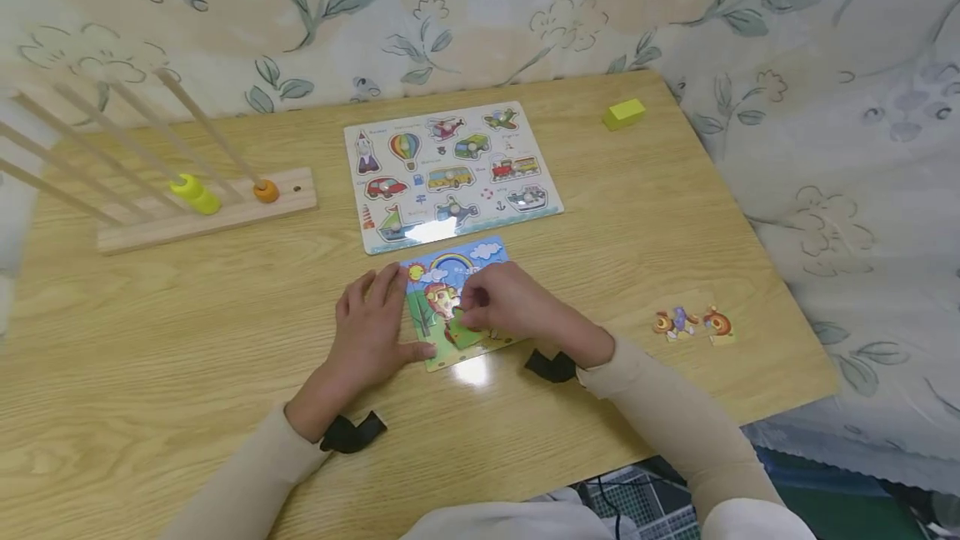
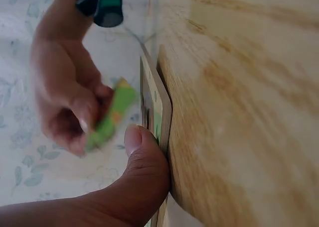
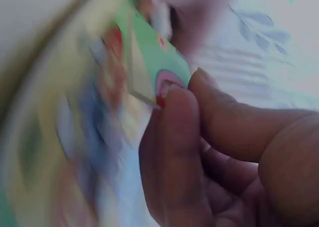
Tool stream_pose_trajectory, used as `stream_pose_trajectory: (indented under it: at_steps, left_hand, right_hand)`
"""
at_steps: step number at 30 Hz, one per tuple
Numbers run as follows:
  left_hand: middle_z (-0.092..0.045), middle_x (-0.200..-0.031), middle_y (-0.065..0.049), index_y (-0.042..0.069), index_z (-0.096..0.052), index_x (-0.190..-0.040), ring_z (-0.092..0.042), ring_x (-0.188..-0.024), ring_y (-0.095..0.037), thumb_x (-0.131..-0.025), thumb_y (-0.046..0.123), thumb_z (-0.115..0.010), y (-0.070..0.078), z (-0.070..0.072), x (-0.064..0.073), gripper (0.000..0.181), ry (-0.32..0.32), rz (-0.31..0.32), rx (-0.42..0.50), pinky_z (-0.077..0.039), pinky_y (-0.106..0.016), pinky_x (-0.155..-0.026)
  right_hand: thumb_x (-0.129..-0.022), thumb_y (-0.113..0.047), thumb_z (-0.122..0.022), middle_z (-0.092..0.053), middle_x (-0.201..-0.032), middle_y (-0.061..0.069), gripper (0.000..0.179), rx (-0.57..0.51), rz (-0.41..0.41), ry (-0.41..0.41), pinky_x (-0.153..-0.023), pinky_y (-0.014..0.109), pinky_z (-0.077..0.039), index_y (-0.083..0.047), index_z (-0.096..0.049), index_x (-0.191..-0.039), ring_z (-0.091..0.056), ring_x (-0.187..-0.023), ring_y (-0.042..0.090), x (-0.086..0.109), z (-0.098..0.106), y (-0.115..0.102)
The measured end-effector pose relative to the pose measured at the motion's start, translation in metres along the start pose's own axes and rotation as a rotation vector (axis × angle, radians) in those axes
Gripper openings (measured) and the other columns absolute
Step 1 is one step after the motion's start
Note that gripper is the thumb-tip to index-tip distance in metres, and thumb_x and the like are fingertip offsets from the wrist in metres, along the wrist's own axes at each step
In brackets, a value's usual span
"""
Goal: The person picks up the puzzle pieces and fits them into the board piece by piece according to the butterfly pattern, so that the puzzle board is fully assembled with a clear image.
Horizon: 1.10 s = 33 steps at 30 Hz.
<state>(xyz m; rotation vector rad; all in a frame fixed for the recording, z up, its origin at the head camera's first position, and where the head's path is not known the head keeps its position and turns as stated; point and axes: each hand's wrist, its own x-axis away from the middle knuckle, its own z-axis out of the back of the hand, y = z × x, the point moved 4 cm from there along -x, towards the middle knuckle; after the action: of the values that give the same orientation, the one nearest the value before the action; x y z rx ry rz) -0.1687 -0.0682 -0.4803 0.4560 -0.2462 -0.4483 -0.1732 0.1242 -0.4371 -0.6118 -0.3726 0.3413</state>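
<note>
A small picture puzzle board [image 1: 420, 325] lies on the table, showing a sun, a rainbow and a cartoon figure. My left hand [image 1: 369, 332] rests along its left side, fingers spread out. In the left wrist view the left thumb [image 2: 144, 162] touches the board's edge [image 2: 165, 107]. Over the lower part of the board, my right hand [image 1: 506, 298] pinches a green puzzle piece [image 1: 462, 335] between thumb and fingertips. The right wrist view shows that piece [image 3: 154, 53] tilted, with a pink and red patch; the board behind it is blurred.
Behind the puzzle lies a vehicle peg board [image 1: 483, 186]. A wooden rod stand [image 1: 225, 219] with yellow and orange beads is at the left. Loose puzzle pieces [image 1: 678, 323] lie at the right, and a yellow block [image 1: 624, 114] sits near the back right corner.
</note>
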Motion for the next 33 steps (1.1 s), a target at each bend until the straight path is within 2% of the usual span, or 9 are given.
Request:
stream_pose_trajectory:
  at_steps: [3, 6, 7, 10, 21, 27, 33]
  left_hand:
    - [-0.020, -0.158, -0.013, 0.004, -0.022, -0.152, -0.013, -0.140, -0.044, -0.070, 0.056, -0.078, -0.001, -0.002, 0.001, 0.112, 0.006, -0.004, -0.003, -0.011, -0.064, -0.109]
    - [-0.020, -0.158, -0.013, 0.004, -0.022, -0.152, -0.013, -0.140, -0.044, -0.070, 0.056, -0.078, 0.000, -0.002, -0.001, 0.112, 0.008, -0.008, -0.013, -0.011, -0.064, -0.109]
    - [-0.020, -0.158, -0.013, 0.004, -0.022, -0.152, -0.014, -0.140, -0.044, -0.070, 0.056, -0.078, 0.000, -0.002, -0.001, 0.112, 0.007, -0.007, -0.017, -0.011, -0.064, -0.109]
    - [-0.020, -0.158, -0.014, 0.004, -0.022, -0.152, -0.014, -0.140, -0.044, -0.070, 0.056, -0.079, 0.001, -0.001, -0.001, 0.112, 0.003, -0.004, -0.025, -0.011, -0.064, -0.110]
    - [-0.021, -0.157, -0.015, 0.003, -0.023, -0.152, -0.014, -0.140, -0.045, -0.071, 0.055, -0.078, 0.004, 0.002, 0.000, 0.110, -0.009, 0.005, -0.018, -0.011, -0.065, -0.110]
    - [-0.019, -0.158, -0.015, 0.003, -0.023, -0.152, -0.012, -0.141, -0.045, -0.072, 0.054, -0.078, 0.003, 0.003, 0.000, 0.110, -0.019, 0.003, 0.012, -0.010, -0.066, -0.109]
    - [-0.018, -0.158, -0.016, 0.003, -0.022, -0.152, -0.011, -0.141, -0.046, -0.072, 0.055, -0.077, 0.002, 0.000, -0.001, 0.110, -0.033, -0.001, 0.013, -0.009, -0.068, -0.108]
  right_hand:
    - [-0.080, -0.025, -0.078, -0.060, -0.062, -0.010, 0.018, 0.046, -0.006, -0.048, -0.066, 0.025, -0.046, -0.019, -0.065, -0.070, -0.054, -0.062, 0.005, -0.017, -0.016, -0.007]
    - [-0.078, -0.028, -0.079, -0.059, -0.057, -0.012, 0.021, 0.110, -0.025, -0.043, -0.063, 0.024, -0.045, -0.018, -0.061, -0.073, -0.055, -0.058, 0.004, -0.024, -0.024, -0.008]
    - [-0.078, -0.028, -0.079, -0.059, -0.056, -0.011, 0.023, 0.106, -0.033, -0.047, -0.057, 0.023, -0.043, -0.016, -0.059, -0.075, -0.055, -0.056, 0.005, -0.025, -0.025, -0.008]
    - [-0.078, -0.029, -0.079, -0.058, -0.054, -0.010, 0.029, 0.122, -0.041, -0.049, -0.053, 0.022, -0.040, -0.015, -0.054, -0.079, -0.055, -0.053, 0.005, -0.025, -0.029, -0.009]
    - [-0.077, -0.037, -0.080, -0.049, -0.061, -0.006, 0.037, 0.183, -0.027, -0.032, -0.050, 0.021, -0.031, -0.013, -0.051, -0.076, -0.044, -0.056, 0.008, -0.024, -0.031, -0.011]
    - [-0.079, -0.033, -0.079, -0.055, -0.057, -0.009, 0.035, 0.129, -0.013, -0.031, -0.053, 0.021, -0.036, -0.016, -0.050, -0.070, -0.052, -0.056, 0.005, -0.026, -0.033, -0.009]
    - [-0.083, -0.026, -0.075, -0.058, -0.061, -0.007, 0.026, 0.032, -0.050, -0.022, -0.055, 0.022, -0.040, -0.017, -0.054, -0.070, -0.057, -0.054, 0.004, -0.030, -0.032, -0.002]
